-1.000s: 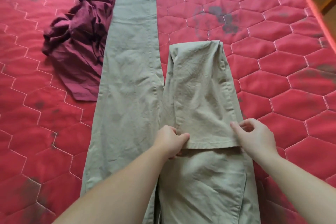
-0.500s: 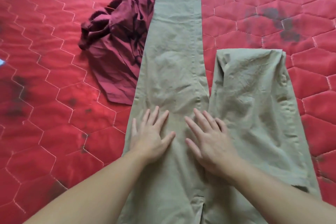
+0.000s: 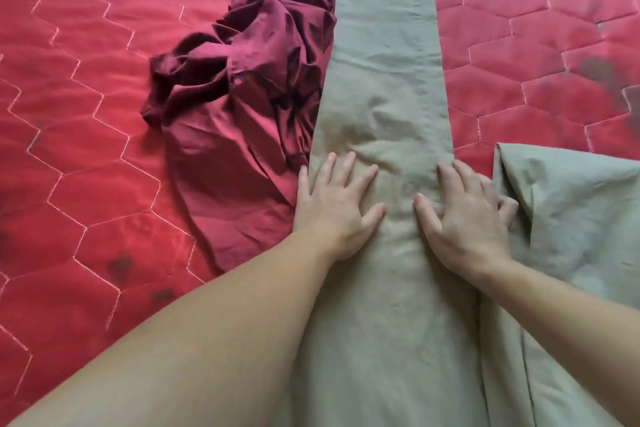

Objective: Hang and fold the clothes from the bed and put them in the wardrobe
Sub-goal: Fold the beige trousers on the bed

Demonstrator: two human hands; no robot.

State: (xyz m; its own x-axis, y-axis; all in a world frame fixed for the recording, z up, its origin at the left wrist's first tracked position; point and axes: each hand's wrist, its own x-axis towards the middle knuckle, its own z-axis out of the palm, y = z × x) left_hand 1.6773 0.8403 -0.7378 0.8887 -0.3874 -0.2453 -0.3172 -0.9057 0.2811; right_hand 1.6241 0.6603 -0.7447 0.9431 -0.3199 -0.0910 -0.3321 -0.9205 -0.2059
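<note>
Fingers: both hands lie flat with fingers straight and spread, gripping nothing, palms pressed down on the trousers.
Bed: red quilted mattress [image 3: 86,114] stitched in a hexagon pattern, with dark smudges in places; it carries everything in view.
Trousers: khaki trousers [image 3: 381,97] spread on the bed, one leg stretched out full length away from the person, its hem at the far end near the top of the view.
Folded leg: the other trouser leg [image 3: 568,204] lies on the right, doubled back on itself, its fold line closer in than the long leg's hem; red mattress shows in the gap between the two legs.
Shirt: crumpled maroon shirt [image 3: 242,107] in a heap just left of the long leg, its right edge touching or slightly under the trousers; a small button shows near its middle.
Left hand: left hand [image 3: 332,208] rests on the long leg's left edge, little finger at the border with the shirt.
Right hand: right hand [image 3: 464,215] rests on the same leg's right side, outer fingers reaching the edge of the folded leg.
</note>
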